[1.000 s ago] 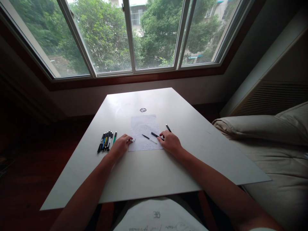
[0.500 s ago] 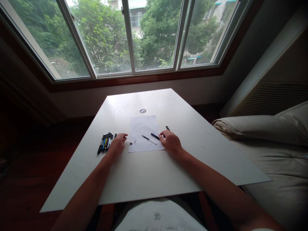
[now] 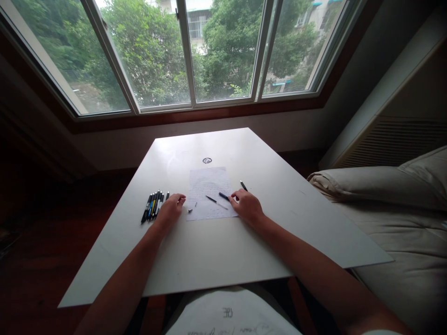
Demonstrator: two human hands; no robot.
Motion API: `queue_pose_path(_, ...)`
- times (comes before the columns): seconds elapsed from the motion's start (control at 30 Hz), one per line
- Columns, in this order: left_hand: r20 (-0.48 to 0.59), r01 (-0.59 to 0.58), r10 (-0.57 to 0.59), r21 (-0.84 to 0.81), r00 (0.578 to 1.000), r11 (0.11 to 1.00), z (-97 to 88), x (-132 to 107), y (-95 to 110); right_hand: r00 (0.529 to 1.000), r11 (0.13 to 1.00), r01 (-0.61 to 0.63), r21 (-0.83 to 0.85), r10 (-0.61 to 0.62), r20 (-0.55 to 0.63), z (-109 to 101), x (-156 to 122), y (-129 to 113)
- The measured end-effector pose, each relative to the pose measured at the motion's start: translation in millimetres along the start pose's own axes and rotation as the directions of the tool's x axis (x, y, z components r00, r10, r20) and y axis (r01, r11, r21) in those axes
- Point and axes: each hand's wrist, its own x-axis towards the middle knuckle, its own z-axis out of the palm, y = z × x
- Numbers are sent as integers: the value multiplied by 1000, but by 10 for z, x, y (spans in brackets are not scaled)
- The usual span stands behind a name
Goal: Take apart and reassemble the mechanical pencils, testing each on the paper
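Observation:
A written sheet of paper [image 3: 208,186] lies on the white table [image 3: 223,251]. My right hand [image 3: 247,206] rests at the sheet's right edge, its fingertips closed on one end of a dark pen barrel [image 3: 223,196]. A thin refill [image 3: 216,202] lies just left of the barrel. Two tiny pen parts [image 3: 190,210] sit at the sheet's lower left corner. My left hand [image 3: 170,211] lies on the table between those parts and a row of several pens [image 3: 153,205], its fingers loosely bent and holding nothing.
Another dark pen [image 3: 243,185] lies right of the sheet. A small round logo [image 3: 207,160] marks the table beyond the paper. A cushioned seat and pillow [image 3: 384,186] border the table on the right. Windows run along the far wall.
My left hand let go of the tiny part at the sheet's corner and drew back left toward the row of pens. The right hand barely shifted.

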Motion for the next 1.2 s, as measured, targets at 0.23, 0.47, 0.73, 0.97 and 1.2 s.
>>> queue_pose_path(0.23, 16, -27, 27, 10, 1000, 1000, -27, -15, 76, 997, 1000, -1, -5, 2, 75, -1, 6, 11)
queue_pose_path(0.47, 38, -42, 41, 17, 998, 999, -24, -30, 111, 997, 1000, 1, -4, 0, 80, -6, 6, -1)
queue_pose_path(0.73, 50, -48, 47, 26, 998, 998, -30, -45, 143, 996, 1000, -1, -3, 1, 84, -3, 8, 1)
queue_pose_path(0.97, 54, -55, 53, 34, 997, 998, -25, -46, 145, 996, 1000, 3, -2, -3, 94, 7, 9, 3)
queue_pose_path(1.2, 64, -68, 66, 31, 996, 997, -34, -58, 180, 995, 1000, -1, -4, 1, 95, 3, 12, 4)
